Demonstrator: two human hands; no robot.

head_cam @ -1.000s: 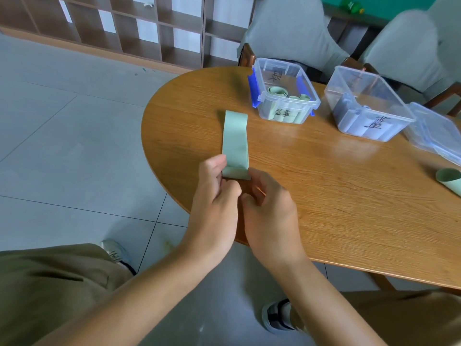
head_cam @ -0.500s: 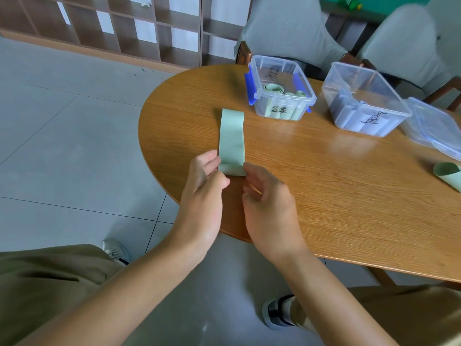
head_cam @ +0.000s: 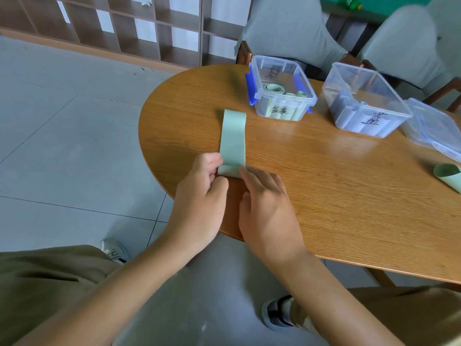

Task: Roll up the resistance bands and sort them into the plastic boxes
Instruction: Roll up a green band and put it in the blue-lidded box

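A pale green resistance band (head_cam: 233,137) lies flat on the wooden table (head_cam: 324,196), pointing away from me. Its near end is folded over into a small roll. My left hand (head_cam: 199,203) pinches the left side of that roll, and my right hand (head_cam: 267,211) presses fingertips on its right side. Beyond the band stands a clear plastic box with blue latches (head_cam: 280,89) holding rolled green bands. To its right is a second clear box (head_cam: 361,101) with rolled grey-blue bands.
A clear lid (head_cam: 434,128) lies at the far right, with another loosely rolled green band (head_cam: 449,176) near the right edge. Two grey-covered chairs (head_cam: 287,28) stand behind the table. The table's rounded edge is just under my hands.
The folded near end of the band has moved slightly away from me as my fingers roll it. My left thumb and fingers have shifted their grip on the roll.
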